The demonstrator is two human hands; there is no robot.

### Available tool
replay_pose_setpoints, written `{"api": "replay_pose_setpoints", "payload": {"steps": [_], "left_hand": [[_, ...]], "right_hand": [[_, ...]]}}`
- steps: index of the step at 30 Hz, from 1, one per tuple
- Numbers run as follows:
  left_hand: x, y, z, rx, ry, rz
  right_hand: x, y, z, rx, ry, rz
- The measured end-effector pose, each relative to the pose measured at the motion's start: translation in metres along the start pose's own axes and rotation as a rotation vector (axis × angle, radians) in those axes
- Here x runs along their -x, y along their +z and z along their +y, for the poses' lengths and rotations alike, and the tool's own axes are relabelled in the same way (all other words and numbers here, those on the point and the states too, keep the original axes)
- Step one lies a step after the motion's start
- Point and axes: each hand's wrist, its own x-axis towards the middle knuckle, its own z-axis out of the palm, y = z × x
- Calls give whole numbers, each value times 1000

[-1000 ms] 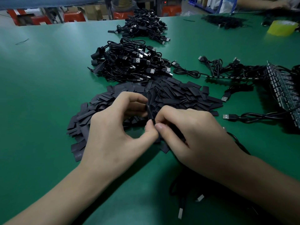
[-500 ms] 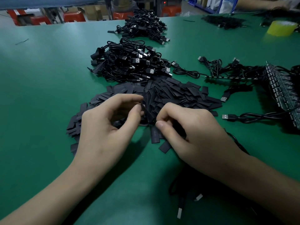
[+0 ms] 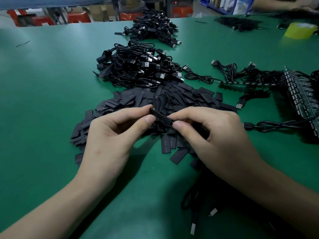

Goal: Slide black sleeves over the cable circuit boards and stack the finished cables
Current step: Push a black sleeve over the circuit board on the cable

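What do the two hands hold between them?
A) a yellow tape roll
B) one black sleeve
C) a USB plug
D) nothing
B: the left hand and the right hand each pinch an end of the black sleeve above the pile of sleeves.

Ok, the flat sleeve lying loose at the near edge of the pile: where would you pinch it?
Probably pinch the flat sleeve across its narrow width at the near end, coming from above on the near-left. It lies flat on the mat with that end clear of the pile, while the right hand crowds its other end.
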Motion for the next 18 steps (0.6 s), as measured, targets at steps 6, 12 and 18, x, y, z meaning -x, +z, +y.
{"api": "replay_pose_setpoints", "payload": {"steps": [6,12,18], "left_hand": [[1,0,1,-21,29,-9],[0,-1,1,-53,15,57],[5,8,1,-123,105,41]], "right_hand": [[0,-1,-1,23,-39,45],[0,-1,-4,3,-18,45],[0,-1,-5,-99,59,27]]}}
